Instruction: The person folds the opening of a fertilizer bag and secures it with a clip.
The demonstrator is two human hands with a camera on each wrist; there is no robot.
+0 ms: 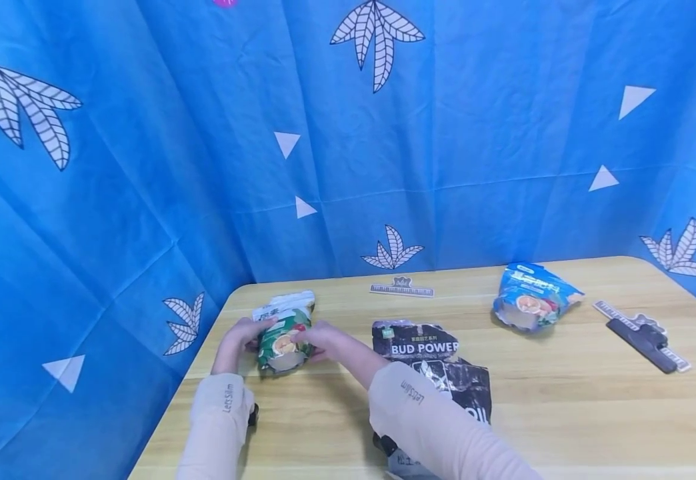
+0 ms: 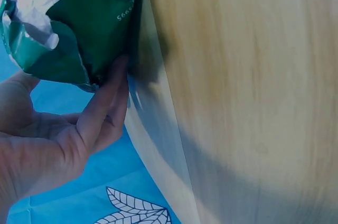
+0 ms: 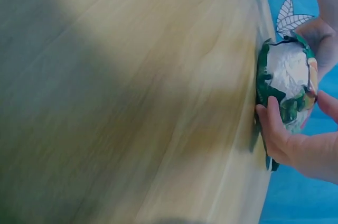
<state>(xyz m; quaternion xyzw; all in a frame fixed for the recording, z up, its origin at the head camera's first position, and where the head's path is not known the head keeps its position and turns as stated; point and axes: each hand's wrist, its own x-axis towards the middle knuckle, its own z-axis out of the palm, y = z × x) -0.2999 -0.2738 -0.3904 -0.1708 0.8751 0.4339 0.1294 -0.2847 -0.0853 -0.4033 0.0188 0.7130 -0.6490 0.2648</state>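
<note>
A green-and-white food bag (image 1: 288,327) stands near the left end of the table, its silvery bottom facing me. My left hand (image 1: 241,338) grips its left side; in the left wrist view the fingers (image 2: 103,102) reach along the green film (image 2: 100,18). On the other side my right hand (image 1: 329,340) holds the bag too. The right wrist view has fingers (image 3: 274,129) on one face of the bag (image 3: 288,71) and the thumb on the opposite face. The bag's top is partly out of sight in both wrist views.
Black bags, one printed BUD POWER (image 1: 417,340), lie mid-table, partly beneath my right forearm. A blue food bag (image 1: 531,300) stands at the back right. One ruler-like clip (image 1: 402,288) lies at the back edge, another with a black grip (image 1: 642,341) at right. Blue curtains (image 1: 474,133) surround the table.
</note>
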